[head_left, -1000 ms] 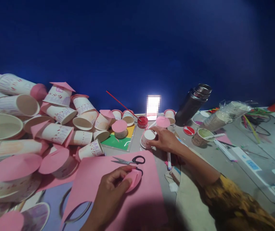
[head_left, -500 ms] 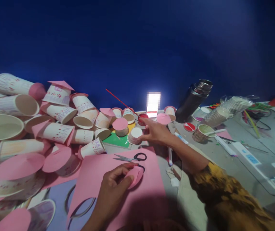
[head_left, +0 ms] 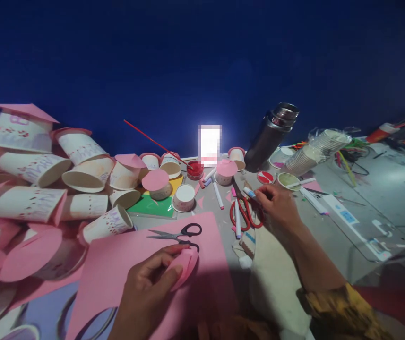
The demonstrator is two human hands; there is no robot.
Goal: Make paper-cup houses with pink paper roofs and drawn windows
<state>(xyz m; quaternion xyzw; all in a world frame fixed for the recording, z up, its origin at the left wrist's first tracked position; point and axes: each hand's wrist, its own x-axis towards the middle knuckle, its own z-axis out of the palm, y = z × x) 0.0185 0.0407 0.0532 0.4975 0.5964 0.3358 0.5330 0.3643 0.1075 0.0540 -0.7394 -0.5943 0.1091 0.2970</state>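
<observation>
Has shifted right hand [head_left: 280, 207] from upturned white paper cup [head_left: 184, 195] to slim blue-and-white tube [head_left: 249, 192], pinching its end for control, and clamps curved pink paper piece [head_left: 187, 267] in left hand [head_left: 146, 282] over flat pink sheet [head_left: 115, 252], likely preserving its fold.

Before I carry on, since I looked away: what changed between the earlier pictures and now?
The small white cup has moved left, to beside the green sheet; the right hand let go of it and went right, its fingertips now at a blue-and-white marker. The left hand still holds a pink paper piece; the scissors still lie on the pink sheet.
</observation>
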